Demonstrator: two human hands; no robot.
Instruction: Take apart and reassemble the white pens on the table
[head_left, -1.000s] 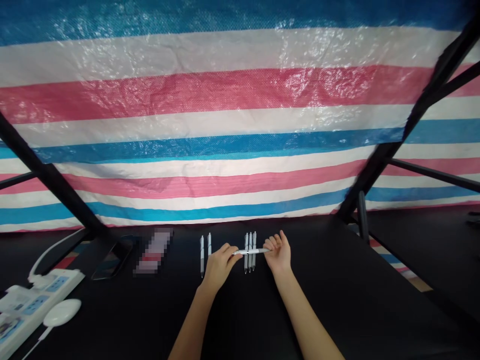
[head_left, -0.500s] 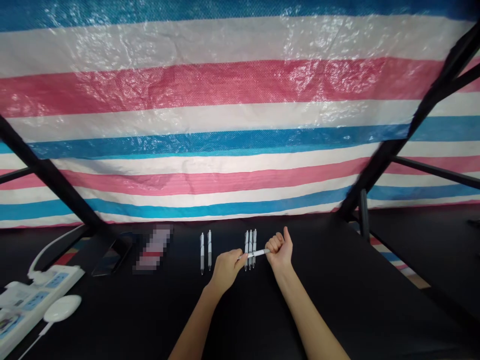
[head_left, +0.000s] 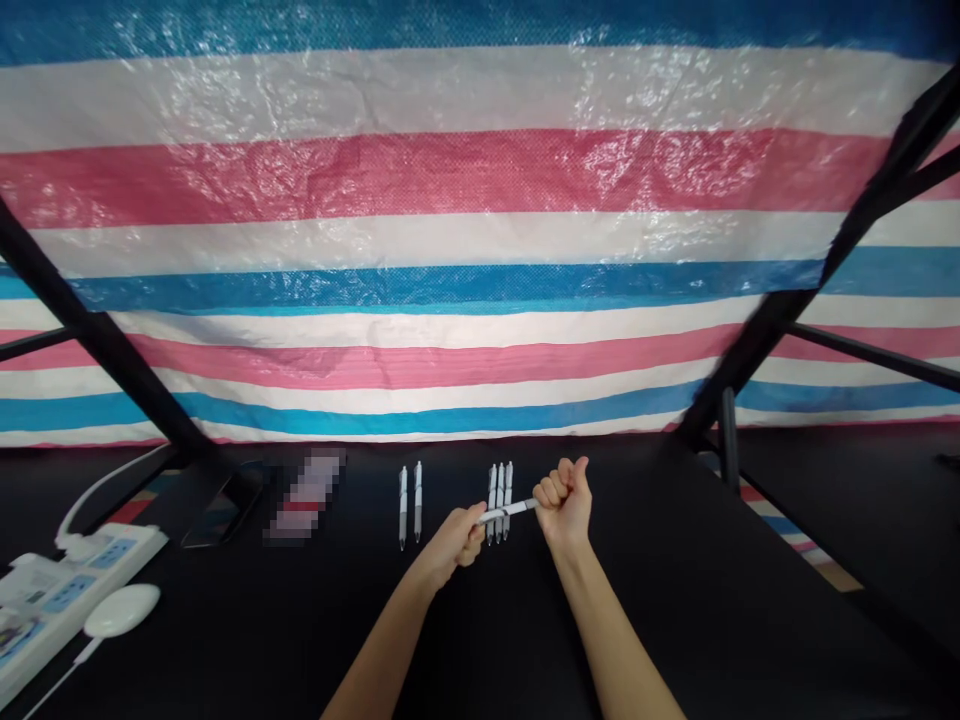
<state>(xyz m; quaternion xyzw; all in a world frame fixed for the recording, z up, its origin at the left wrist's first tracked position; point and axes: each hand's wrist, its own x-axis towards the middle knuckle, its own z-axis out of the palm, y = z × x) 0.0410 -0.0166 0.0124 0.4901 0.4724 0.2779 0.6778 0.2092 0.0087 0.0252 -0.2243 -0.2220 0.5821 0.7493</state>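
Between my two hands a white pen (head_left: 514,509) with a grey grip is held nearly level, its right end slightly higher. My left hand (head_left: 456,541) pinches the white end between thumb and fingers. Curled around the grey end is my right hand (head_left: 562,500), its thumb raised; the tip is hidden in the fist. Just behind the held pen lie three matching pens (head_left: 500,480) side by side on the black table. Two more pens (head_left: 411,505) lie farther left, grey grips toward me.
At the left are a white power strip (head_left: 82,590), a white oval device (head_left: 123,609) with a cable, and a dark phone (head_left: 223,510). A pixelated packet (head_left: 306,497) lies beside the phone. Black frame bars (head_left: 757,350) and a striped sheet (head_left: 450,350) border the back.
My left hand has shifted slightly left and down along the pen, uncovering more of its white end. The right hand has moved a little right and still grips the grey end.
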